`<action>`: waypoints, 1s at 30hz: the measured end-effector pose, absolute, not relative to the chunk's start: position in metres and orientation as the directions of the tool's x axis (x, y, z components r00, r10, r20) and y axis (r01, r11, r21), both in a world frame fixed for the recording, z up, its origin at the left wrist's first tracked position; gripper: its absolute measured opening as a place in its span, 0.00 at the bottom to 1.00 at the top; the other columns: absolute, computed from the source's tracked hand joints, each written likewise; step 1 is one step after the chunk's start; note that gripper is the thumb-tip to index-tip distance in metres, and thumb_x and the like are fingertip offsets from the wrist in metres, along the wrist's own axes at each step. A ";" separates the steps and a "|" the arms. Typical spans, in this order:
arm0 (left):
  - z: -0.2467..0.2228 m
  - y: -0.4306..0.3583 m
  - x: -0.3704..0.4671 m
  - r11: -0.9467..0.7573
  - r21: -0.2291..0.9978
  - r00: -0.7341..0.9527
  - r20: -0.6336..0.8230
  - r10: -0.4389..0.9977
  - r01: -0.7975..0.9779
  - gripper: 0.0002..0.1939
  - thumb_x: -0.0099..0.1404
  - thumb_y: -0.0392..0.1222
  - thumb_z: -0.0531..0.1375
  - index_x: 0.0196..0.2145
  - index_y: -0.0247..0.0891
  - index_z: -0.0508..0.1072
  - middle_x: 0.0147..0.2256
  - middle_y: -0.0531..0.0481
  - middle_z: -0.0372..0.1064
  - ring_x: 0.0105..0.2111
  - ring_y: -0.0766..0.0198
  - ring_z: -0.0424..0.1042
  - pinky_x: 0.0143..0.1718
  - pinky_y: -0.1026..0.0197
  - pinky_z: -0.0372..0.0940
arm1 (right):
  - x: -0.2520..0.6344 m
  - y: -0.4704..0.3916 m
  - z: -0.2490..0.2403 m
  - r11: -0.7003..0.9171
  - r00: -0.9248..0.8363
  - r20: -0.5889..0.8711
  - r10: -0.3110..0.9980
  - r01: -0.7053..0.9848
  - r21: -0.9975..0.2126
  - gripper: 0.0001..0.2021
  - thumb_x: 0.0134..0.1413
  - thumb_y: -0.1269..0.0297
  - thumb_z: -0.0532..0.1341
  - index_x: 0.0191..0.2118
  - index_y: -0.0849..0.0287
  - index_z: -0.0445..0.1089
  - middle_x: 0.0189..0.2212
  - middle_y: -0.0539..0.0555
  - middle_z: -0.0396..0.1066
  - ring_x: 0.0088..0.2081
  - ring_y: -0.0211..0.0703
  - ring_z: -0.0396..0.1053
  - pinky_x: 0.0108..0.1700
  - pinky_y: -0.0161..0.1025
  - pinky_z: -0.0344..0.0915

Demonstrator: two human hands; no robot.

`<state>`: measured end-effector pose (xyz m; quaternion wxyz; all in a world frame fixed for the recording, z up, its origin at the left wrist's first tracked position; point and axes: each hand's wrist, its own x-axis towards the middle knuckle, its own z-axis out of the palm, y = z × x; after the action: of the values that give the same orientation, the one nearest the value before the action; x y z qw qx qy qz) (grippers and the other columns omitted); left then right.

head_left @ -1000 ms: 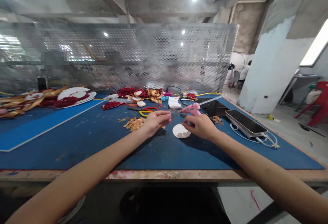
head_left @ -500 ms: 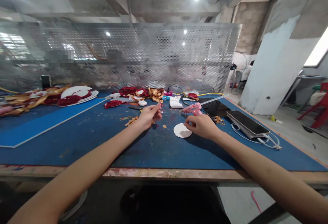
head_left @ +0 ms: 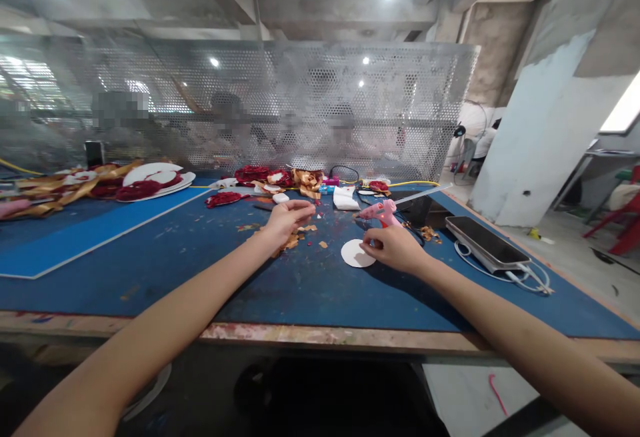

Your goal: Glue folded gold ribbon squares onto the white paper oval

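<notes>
Reaching over a blue table (head_left: pixel 300 300)

In the head view, the right hand (head_left: pixel 393 248) curls its fingers in at the white circle (head_left: pixel 354 255), which lies flat. Behind is a pink glue gun (head_left: pixel 387 210). The left hand (head_left: pixel 286 222) bunches its fingers by gold scraps (head_left: pixel 291 242). I cannot tell if either hand grips anything.
</notes>
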<state>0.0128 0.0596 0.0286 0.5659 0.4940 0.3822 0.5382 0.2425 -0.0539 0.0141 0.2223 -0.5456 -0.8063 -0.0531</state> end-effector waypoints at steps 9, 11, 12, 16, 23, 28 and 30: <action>0.032 0.068 0.009 -0.071 0.958 0.064 0.092 0.994 -0.279 0.05 0.51 0.31 0.65 0.28 0.33 0.73 0.21 0.53 0.71 0.19 0.73 0.69 0.23 0.71 0.65 | 0.242 -0.054 0.015 0.383 -0.312 0.363 0.878 0.912 -0.144 0.09 0.55 0.62 0.56 0.31 0.58 0.72 0.23 0.50 0.71 0.25 0.35 0.61 0.28 0.33 0.48; 0.033 0.067 0.009 -0.069 0.958 0.072 0.093 0.993 -0.278 0.02 0.56 0.31 0.63 0.29 0.33 0.73 0.24 0.50 0.72 0.22 0.71 0.71 0.26 0.70 0.66 | 0.242 -0.054 0.015 0.379 -0.312 0.350 0.883 0.915 -0.140 0.09 0.55 0.62 0.56 0.31 0.58 0.72 0.23 0.50 0.71 0.25 0.35 0.62 0.27 0.33 0.48; 0.033 0.066 0.009 -0.071 0.959 0.079 0.096 0.992 -0.274 0.01 0.57 0.32 0.61 0.30 0.32 0.73 0.24 0.49 0.72 0.23 0.70 0.72 0.27 0.69 0.67 | 0.242 -0.054 0.015 0.379 -0.314 0.346 0.884 0.916 -0.135 0.10 0.55 0.62 0.56 0.31 0.58 0.72 0.23 0.50 0.71 0.24 0.35 0.62 0.27 0.34 0.47; 0.033 0.065 0.009 -0.098 0.967 0.080 0.120 0.990 -0.236 0.05 0.61 0.31 0.55 0.33 0.32 0.71 0.19 0.53 0.67 0.19 0.70 0.69 0.24 0.68 0.66 | 0.242 -0.053 0.015 0.381 -0.321 0.338 0.884 0.916 -0.127 0.10 0.55 0.62 0.56 0.30 0.58 0.73 0.22 0.50 0.70 0.24 0.35 0.62 0.27 0.34 0.47; 0.031 0.072 0.008 -0.158 0.970 -0.011 0.159 0.987 -0.185 0.09 0.60 0.26 0.49 0.30 0.37 0.62 0.13 0.63 0.49 0.11 0.74 0.54 0.13 0.73 0.49 | 0.241 -0.054 0.016 0.373 -0.323 0.309 0.894 0.920 -0.118 0.09 0.54 0.63 0.56 0.32 0.58 0.73 0.24 0.51 0.72 0.26 0.37 0.64 0.28 0.34 0.48; 0.031 0.070 0.010 -0.143 0.979 -0.018 0.142 0.990 -0.142 0.09 0.57 0.27 0.53 0.34 0.37 0.63 0.21 0.57 0.63 0.18 0.72 0.64 0.19 0.70 0.60 | 0.242 -0.054 0.016 0.371 -0.326 0.294 0.898 0.922 -0.111 0.09 0.54 0.62 0.56 0.32 0.57 0.73 0.24 0.50 0.72 0.27 0.37 0.65 0.29 0.35 0.48; 0.030 0.067 0.011 -0.133 0.982 0.009 0.135 0.991 -0.133 0.10 0.56 0.28 0.57 0.36 0.37 0.63 0.26 0.53 0.68 0.22 0.70 0.68 0.21 0.68 0.62 | 0.242 -0.054 0.016 0.372 -0.328 0.291 0.899 0.922 -0.110 0.09 0.54 0.62 0.56 0.32 0.57 0.73 0.24 0.50 0.73 0.27 0.37 0.65 0.28 0.35 0.48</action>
<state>0.0115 0.0668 0.0302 0.5017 0.5028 0.4266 0.5599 0.2417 -0.0542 0.0159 0.1529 -0.5590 -0.8141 -0.0375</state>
